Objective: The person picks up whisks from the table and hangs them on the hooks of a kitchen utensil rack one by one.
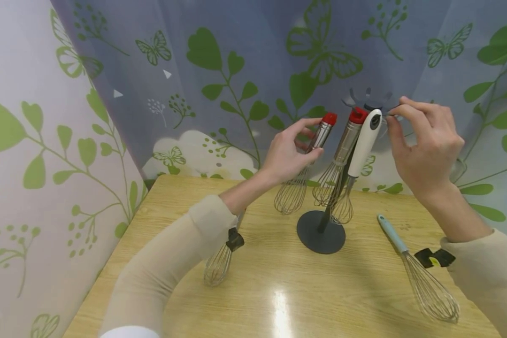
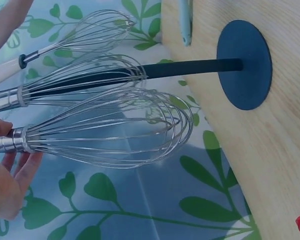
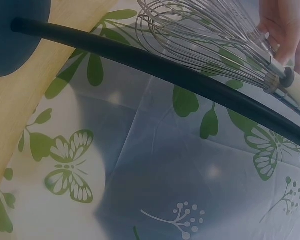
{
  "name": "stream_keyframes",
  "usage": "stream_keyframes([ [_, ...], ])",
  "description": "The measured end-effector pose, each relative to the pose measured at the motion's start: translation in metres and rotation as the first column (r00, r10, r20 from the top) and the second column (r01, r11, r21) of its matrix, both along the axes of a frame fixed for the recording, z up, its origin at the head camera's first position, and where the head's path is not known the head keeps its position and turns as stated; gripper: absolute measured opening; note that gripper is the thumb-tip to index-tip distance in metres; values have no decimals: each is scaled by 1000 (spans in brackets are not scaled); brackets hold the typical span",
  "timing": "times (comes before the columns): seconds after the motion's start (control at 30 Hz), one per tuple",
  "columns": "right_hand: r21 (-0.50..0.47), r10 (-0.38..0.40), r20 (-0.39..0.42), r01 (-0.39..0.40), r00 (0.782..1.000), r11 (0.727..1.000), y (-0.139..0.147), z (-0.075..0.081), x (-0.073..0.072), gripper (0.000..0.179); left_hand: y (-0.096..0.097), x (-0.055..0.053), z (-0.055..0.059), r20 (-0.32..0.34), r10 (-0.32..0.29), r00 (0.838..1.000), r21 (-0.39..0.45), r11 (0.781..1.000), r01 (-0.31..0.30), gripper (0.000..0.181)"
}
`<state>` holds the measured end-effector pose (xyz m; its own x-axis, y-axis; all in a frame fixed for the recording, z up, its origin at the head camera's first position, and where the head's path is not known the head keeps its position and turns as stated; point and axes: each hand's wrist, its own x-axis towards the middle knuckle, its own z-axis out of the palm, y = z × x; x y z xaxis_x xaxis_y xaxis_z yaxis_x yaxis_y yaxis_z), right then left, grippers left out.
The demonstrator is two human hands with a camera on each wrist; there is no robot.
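Observation:
My left hand (image 1: 289, 152) grips a whisk (image 1: 291, 192) by its silver handle with a red end cap, wires hanging down. In the left wrist view that whisk (image 2: 110, 127) is beside the stand's dark post. A dark whisk stand (image 1: 319, 241) has hooks fanned out at its top. On it hang another red-capped silver whisk (image 1: 345, 143) and a white-handled whisk (image 1: 364, 143). At the top of the stand, my right hand (image 1: 426, 141) pinches one of the hooks between thumb and fingers. The right wrist view has the post (image 3: 165, 70) but not that hand.
A whisk with a pale blue handle (image 1: 392, 234) lies on the wooden table (image 1: 245, 300) at the right. Another whisk (image 1: 218, 267) lies at the left, partly hidden by my left sleeve. Behind the table hangs a leaf-and-butterfly patterned curtain (image 1: 245, 42).

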<state>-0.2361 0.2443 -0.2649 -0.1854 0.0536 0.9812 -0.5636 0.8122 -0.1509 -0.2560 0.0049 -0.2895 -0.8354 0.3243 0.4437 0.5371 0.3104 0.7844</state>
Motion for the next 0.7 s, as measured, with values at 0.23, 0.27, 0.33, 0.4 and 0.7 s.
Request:
stream_keyframes([
  [0.23, -8, 0, 0, 0, 1000, 1000, -1, 0, -1, 17, 0, 1, 10, -24, -2, 1000, 7, 1000, 2, 59],
  [0.27, -9, 1, 0, -1, 1000, 1000, -1, 0, -1, 16, 0, 0, 11, -25, -1, 1000, 7, 1000, 1, 59],
  [0.33, -8, 1, 4, -1, 1000, 1000, -1, 0, -1, 17, 1, 0, 12, -27, 1, 1000, 6, 1000, -1, 59],
  [0.4, -7, -1, 7, 1, 1000, 1000, -1, 0, -1, 17, 1, 0, 13, -33, 3, 999, 5, 1000, -3, 60],
  [0.7, -11, -4, 8, 4, 1000, 1000, -1, 0, -1, 18, 2, -3, 14, -89, 13, 996, 11, 1000, -12, 59],
])
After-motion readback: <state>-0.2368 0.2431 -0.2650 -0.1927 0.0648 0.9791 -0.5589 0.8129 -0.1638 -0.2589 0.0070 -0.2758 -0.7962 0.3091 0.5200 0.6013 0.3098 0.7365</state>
